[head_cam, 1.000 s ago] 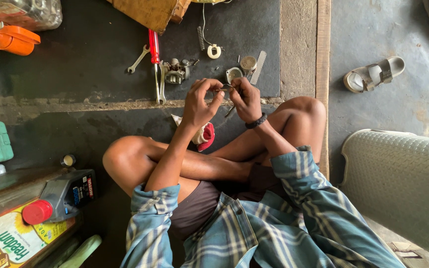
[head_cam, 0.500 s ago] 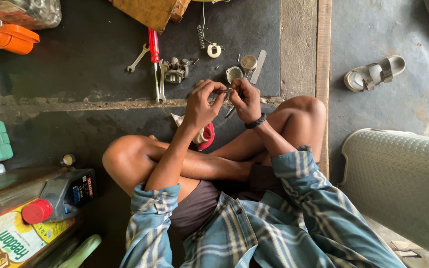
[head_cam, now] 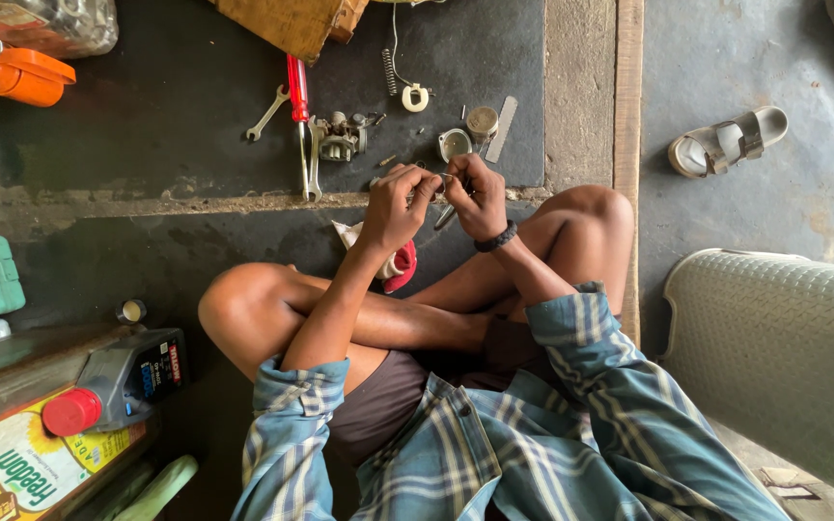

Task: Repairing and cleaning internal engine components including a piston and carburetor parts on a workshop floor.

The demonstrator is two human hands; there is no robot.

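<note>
Above the crossed legs, head view: left hand (head_cam: 393, 207) and right hand (head_cam: 475, 196) meet over the dark mat (head_cam: 147, 125). Fingers of both hands are pinched nearly closed on a small metal part (head_cam: 439, 178) held between them; its exact shape cannot be told. Just beyond lie a carburetor body (head_cam: 340, 140), a red-handled screwdriver (head_cam: 297, 106), two wrenches, and a metal cup (head_cam: 454, 145). A red-and-white rag (head_cam: 393, 265) lies below the left wrist.

a red-handled screwdriver (head_cam: 296, 92) and wrench (head_cam: 267, 114) lie left of the hands, a sandal (head_cam: 726, 143) well to their right, an orange container (head_cam: 21, 75) far left.
</note>
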